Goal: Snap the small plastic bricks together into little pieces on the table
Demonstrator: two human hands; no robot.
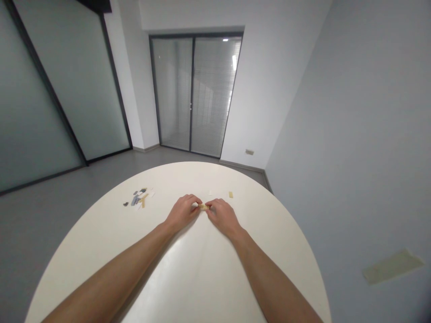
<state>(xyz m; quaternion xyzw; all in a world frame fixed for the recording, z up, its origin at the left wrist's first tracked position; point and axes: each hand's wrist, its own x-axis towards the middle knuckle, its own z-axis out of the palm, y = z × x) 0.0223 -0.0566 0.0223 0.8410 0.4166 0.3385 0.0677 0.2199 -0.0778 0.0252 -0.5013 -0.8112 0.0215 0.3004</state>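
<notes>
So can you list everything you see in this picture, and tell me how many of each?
round table: 1, cream-white, under the hands
held block: 1, tan, pinched between both hands
loose block: 1, tan, on the table right of the hands
heap of small pieces: 1, grey and tan, on the table left of the hands
dark piece: 1, dark grey, beside the heap
glass doors: 2, dark-framed with blinds, far wall
frosted glass panels: 2, pale grey-green, left side
floor: 1, grey, below the table
left hand: 1, bare, on the held block
right hand: 1, bare, on the held block
</notes>
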